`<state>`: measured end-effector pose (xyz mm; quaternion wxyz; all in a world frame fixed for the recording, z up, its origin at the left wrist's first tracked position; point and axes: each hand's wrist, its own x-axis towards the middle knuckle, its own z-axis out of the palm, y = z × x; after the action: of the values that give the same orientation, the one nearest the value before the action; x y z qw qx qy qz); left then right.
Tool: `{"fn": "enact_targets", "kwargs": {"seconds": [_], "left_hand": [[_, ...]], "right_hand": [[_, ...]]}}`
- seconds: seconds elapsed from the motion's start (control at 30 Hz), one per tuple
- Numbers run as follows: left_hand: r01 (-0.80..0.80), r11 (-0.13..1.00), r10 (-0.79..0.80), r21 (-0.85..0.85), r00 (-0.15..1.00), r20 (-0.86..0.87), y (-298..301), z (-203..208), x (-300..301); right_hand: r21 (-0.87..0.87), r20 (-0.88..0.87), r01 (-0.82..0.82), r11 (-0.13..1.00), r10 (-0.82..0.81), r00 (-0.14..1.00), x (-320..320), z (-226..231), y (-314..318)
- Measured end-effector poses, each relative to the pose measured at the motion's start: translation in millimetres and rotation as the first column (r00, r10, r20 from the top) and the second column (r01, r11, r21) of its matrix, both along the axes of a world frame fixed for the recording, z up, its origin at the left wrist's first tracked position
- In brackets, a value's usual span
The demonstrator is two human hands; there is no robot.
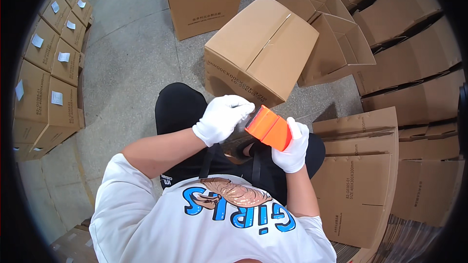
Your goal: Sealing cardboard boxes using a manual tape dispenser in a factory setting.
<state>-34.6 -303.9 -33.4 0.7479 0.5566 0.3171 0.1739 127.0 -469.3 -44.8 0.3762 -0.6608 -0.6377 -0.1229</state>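
Note:
My right hand (293,147), in a white glove, grips an orange tape dispenser (269,129) with a dark toothed cutting edge, held over my lap. Just left of that toothed edge is my left hand (223,119), also gloved in white. Its thumb and fingertips are pinched together; whatever lies between them is too small to make out. Beyond both hands stands a brown cardboard box (263,44) on the floor, its top flaps folded down to meet at a middle seam.
Labelled cartons (51,73) are stacked at the left. An open box (204,5) stands at the far side, another open box (336,48) to the right. Flattened cardboard (358,180) leans beside my right knee, with rows of boxes (414,58) behind. The floor (126,44) is grey.

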Motion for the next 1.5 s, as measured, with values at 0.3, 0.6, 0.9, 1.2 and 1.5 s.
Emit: {"fn": "enact_targets", "kwargs": {"seconds": [0.3,0.6,0.9,1.2,1.5], "left_hand": [[-0.162,0.923,0.211,0.349,0.972,-0.106,170,4,-60],[-0.211,0.952,0.241,0.221,0.963,-0.118,235,-51,-36],[-0.243,0.951,0.277,0.193,0.946,-0.171,256,-92,-11],[-0.199,0.975,0.174,-0.101,0.962,-0.211,251,-138,-1],[-0.174,0.937,0.095,-0.303,0.961,-0.258,259,-154,-9]], "right_hand": [[-0.189,0.173,0.069,0.98,-0.036,0.984,107,8,-75],[-0.228,0.257,0.273,0.934,-0.213,0.943,146,5,-113],[-0.289,0.223,0.274,0.917,-0.214,0.951,148,-1,-94],[-0.657,0.282,0.281,0.7,-0.117,0.952,151,2,-33],[-0.876,0.189,0.19,0.444,-0.047,0.981,129,7,45]]}}
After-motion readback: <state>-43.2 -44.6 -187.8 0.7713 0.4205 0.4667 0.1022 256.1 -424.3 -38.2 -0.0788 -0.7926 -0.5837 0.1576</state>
